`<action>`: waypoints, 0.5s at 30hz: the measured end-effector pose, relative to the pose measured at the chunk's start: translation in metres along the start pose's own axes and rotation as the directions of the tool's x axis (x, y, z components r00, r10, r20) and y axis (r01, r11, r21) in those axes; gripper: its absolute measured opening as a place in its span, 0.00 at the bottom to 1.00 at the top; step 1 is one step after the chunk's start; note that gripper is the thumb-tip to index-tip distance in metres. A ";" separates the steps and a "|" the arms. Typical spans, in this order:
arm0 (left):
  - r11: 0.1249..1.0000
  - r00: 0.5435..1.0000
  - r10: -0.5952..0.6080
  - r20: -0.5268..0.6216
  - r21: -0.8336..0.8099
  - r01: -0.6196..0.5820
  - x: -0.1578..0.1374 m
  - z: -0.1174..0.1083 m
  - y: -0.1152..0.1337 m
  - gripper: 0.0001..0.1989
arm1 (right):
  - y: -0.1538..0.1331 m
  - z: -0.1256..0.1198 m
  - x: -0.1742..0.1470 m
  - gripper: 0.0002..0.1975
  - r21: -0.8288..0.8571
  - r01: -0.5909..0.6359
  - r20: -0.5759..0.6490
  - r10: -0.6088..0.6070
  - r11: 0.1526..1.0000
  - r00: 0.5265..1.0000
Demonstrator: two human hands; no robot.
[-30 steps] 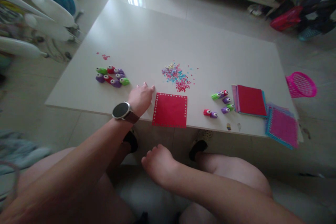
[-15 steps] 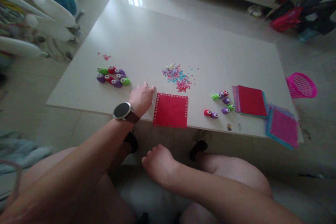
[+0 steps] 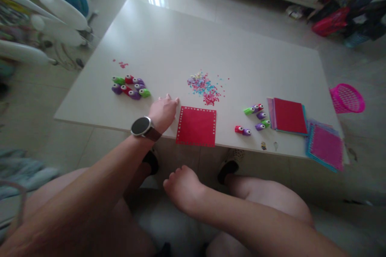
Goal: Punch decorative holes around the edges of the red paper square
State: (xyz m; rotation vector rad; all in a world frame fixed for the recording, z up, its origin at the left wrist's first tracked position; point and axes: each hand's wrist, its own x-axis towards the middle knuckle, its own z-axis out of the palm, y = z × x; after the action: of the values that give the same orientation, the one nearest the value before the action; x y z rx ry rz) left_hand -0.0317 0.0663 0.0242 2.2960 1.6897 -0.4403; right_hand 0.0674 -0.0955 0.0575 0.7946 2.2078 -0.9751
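Note:
My left hand (image 3: 163, 111), with a watch (image 3: 141, 127) on its wrist, rests on the table with fingers apart. It holds nothing and lies just left of a red paper square (image 3: 196, 127). Small punched holes line the square's borders, and its near side reaches the table's front edge. Below that edge, over my lap, my right hand (image 3: 182, 186) is closed with its fingers curled; nothing shows in it. Small paper cutouts (image 3: 203, 87) lie in a loose heap behind the square. Several craft punches (image 3: 129, 88) with eye-like spots are grouped left of my left hand.
More punches (image 3: 256, 117) lie at the right, beside stacked coloured paper squares (image 3: 290, 116) and a stack of punched sheets (image 3: 326, 147) overhanging the front edge of the white table (image 3: 229, 52). A few red cutouts (image 3: 123, 64) lie at the left. A pink basket (image 3: 346, 98) stands beyond the right edge.
Both hands and the things on the table keep their places. Only the view has shifted very slightly.

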 end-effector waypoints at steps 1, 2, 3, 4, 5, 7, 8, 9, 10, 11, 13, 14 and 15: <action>1.000 1.000 0.001 0.002 0.000 -0.001 0.000 0.000 0.000 0.26 | 0.000 0.000 -0.001 0.12 0.003 0.000 -0.002 0.000 1.000 1.000; 1.000 1.000 0.004 0.003 0.002 -0.004 0.000 0.000 0.000 0.26 | 0.000 -0.001 -0.001 0.11 0.007 0.001 -0.006 -0.001 1.000 1.000; 1.000 1.000 0.007 0.001 0.005 -0.007 0.000 0.000 0.000 0.26 | 0.000 -0.001 -0.002 0.11 0.011 0.002 -0.010 -0.001 1.000 1.000; 1.000 1.000 0.011 0.000 0.007 -0.011 0.000 0.000 -0.001 0.25 | 0.000 -0.001 -0.002 0.11 0.012 0.001 -0.014 -0.001 1.000 1.000; 1.000 1.000 0.014 0.001 0.007 -0.014 0.000 0.000 -0.001 0.25 | 0.000 -0.001 -0.002 0.12 0.011 -0.001 -0.018 0.001 1.000 1.000; 1.000 1.000 0.018 0.003 0.005 -0.018 0.001 0.001 -0.002 0.25 | 0.000 -0.001 -0.002 0.12 0.011 -0.003 -0.015 0.004 1.000 1.000; 1.000 1.000 0.018 0.002 0.003 -0.018 0.001 0.001 -0.003 0.25 | 0.000 0.000 -0.002 0.12 0.011 -0.004 -0.012 0.005 1.000 1.000; 1.000 1.000 0.017 0.001 0.001 -0.017 0.002 0.002 -0.003 0.25 | 0.000 0.000 -0.002 0.12 0.011 -0.004 -0.007 0.005 1.000 1.000; 1.000 1.000 0.017 -0.002 0.001 -0.017 0.002 0.002 -0.003 0.25 | 0.001 0.000 -0.002 0.12 0.010 -0.005 -0.007 0.005 1.000 1.000; 1.000 1.000 0.014 -0.005 0.002 -0.014 0.002 0.003 -0.003 0.25 | 0.001 0.000 -0.002 0.12 0.009 -0.003 -0.010 0.003 1.000 1.000; 1.000 1.000 0.011 -0.008 0.008 -0.011 0.003 0.003 -0.003 0.25 | 0.001 -0.002 -0.003 0.12 0.006 0.001 -0.009 0.000 1.000 1.000; 1.000 1.000 0.012 -0.008 0.012 -0.012 0.003 0.004 -0.003 0.25 | 0.001 -0.003 -0.003 0.12 0.006 0.002 -0.006 -0.002 1.000 1.000; 1.000 1.000 0.015 -0.010 0.016 -0.015 0.003 0.004 -0.004 0.25 | 0.001 -0.004 -0.004 0.12 0.007 0.001 -0.003 -0.001 1.000 1.000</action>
State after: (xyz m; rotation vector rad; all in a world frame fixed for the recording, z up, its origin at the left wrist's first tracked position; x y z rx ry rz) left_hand -0.0347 0.0684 0.0188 2.3244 1.6788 -0.4413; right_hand 0.0695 -0.0924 0.0622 0.7986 2.2089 -0.9833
